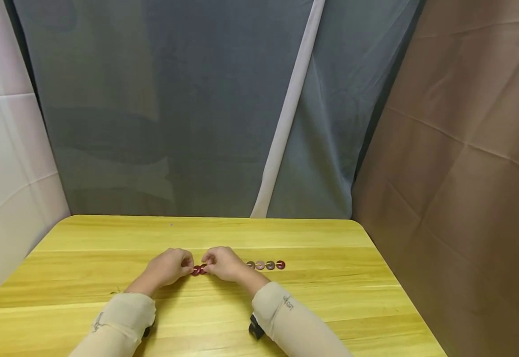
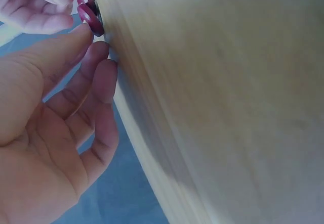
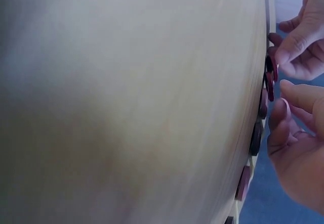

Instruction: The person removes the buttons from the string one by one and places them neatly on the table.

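Two small dark red slotted discs [image 1: 195, 270] lie edge to edge on the wooden table, between my hands. My left hand [image 1: 168, 268] pinches the left one at its edge with thumb and fingertips. In the left wrist view, this red disc [image 2: 91, 19] leans against the second, with the thumb at its rim. My right hand [image 1: 225, 264] has its thumb and bent fingers at the second red disc [image 3: 270, 86], apparently pinching it; the exact contact is partly hidden. To the right of that hand, more slotted discs run in a row, including a pink one [image 1: 260, 265].
The row ends with another dark red disc [image 1: 280, 265], beside a grey-brown one [image 1: 270, 265]. The yellow wooden table [image 1: 313, 307] reaches back to a grey curtain [image 1: 214, 124]. A white cloth [image 1: 14, 144] hangs at left, a brown cloth [image 1: 469, 173] at right.
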The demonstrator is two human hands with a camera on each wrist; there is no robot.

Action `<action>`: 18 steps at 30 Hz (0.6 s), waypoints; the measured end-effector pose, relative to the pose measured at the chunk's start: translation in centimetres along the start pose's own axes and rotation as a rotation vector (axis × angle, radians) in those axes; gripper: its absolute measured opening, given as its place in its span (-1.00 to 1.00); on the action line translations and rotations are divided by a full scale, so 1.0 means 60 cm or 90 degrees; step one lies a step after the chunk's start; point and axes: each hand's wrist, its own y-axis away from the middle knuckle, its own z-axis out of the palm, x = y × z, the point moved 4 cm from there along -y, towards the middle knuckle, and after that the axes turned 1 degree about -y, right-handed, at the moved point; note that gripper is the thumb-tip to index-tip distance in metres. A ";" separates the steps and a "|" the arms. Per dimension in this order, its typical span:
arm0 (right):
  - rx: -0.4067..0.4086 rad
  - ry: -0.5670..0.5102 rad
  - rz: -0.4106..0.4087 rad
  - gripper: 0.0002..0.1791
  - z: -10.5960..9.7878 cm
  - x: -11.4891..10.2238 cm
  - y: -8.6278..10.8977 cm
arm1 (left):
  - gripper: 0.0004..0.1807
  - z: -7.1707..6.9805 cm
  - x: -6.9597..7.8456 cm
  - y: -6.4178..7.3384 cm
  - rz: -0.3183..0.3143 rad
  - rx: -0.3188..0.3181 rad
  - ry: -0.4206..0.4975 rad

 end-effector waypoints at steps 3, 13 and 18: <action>-0.001 0.016 0.001 -0.93 0.003 -0.001 0.000 | -0.78 0.002 0.003 -0.001 0.001 0.000 0.005; -0.004 0.007 0.032 -0.94 0.008 -0.001 0.006 | -0.77 0.003 0.018 0.000 0.007 -0.005 0.028; -0.009 -0.002 0.034 -0.96 0.009 0.002 0.006 | -0.81 0.003 0.024 -0.001 0.005 -0.013 0.048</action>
